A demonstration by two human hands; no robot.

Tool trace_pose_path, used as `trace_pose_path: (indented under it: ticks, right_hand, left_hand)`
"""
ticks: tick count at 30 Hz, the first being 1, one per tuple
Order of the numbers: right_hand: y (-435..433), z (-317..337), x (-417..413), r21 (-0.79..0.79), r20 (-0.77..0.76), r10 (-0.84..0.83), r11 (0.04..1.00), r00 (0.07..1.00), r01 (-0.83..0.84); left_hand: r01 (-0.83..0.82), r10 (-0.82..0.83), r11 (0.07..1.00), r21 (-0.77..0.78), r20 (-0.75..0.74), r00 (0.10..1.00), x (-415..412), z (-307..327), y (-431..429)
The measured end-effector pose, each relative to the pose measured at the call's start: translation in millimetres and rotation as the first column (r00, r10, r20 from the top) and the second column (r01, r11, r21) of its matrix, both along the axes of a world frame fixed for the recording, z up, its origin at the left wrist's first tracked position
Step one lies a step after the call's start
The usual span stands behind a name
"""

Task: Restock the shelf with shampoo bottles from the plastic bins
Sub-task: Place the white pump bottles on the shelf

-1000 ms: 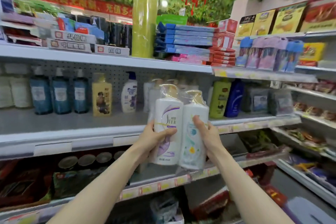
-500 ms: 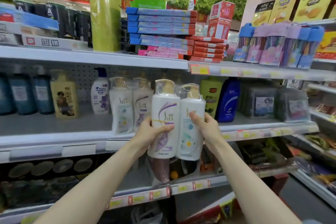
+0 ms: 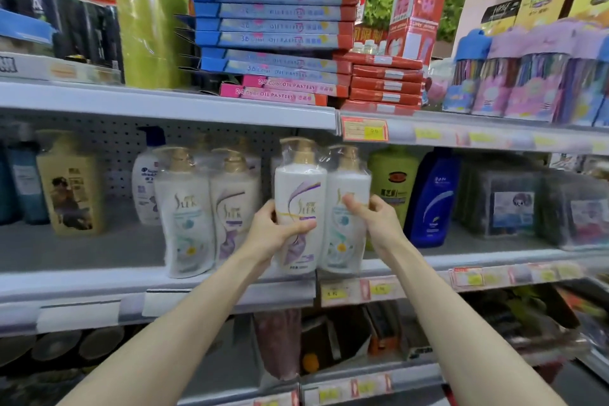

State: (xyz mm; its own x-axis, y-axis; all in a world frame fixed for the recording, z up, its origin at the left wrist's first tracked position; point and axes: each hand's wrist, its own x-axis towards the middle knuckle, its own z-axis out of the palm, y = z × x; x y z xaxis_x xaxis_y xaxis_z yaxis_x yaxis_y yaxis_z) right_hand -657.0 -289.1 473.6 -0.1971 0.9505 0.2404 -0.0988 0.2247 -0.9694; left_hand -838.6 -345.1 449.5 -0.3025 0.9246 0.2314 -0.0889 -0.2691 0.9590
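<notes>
Fingers of left hand and right hand tight around wrapped shampoo bottles, upright at shelf edge.

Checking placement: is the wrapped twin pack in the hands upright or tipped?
Upright: the twin pack has both pump tops pointing up, left hand and right hand gripping its sides.

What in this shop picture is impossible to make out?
Head view:
- The plastic bins: outside the frame.
- Fingertips of the left hand and right hand: hidden behind the wrapped shampoo pack.
- Whether the pack touches the shelf: unclear, its base overlaps the front lip.
- Print on the price tag: blurred.
</notes>
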Motion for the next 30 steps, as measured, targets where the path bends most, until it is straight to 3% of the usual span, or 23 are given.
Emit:
trace_pose_path:
  ticks: [13, 18, 30]
  right_hand:
    - [61, -30, -5, 0.009, -0.153, 0.114, 0.993, 0.982, -0.114]
    - [70, -36, -14, 0.03, -0.15, 0.146, 0.989, 0.978, -0.143]
    - [78, -46, -17, 0.054, -0.148, 0.145, 0.989, 0.978, -0.138]
  left_hand:
    - [-0.119, 0.119, 0.993, 0.003, -0.095, 0.988, 0, -28, 42]
    - [-0.144, 0.144, 0.99, 0.007, -0.059, 0.988, -4, -36, 50]
    - [-0.045, 0.045, 0.999, -0.03, -0.003, 0.999, -5, -40, 55]
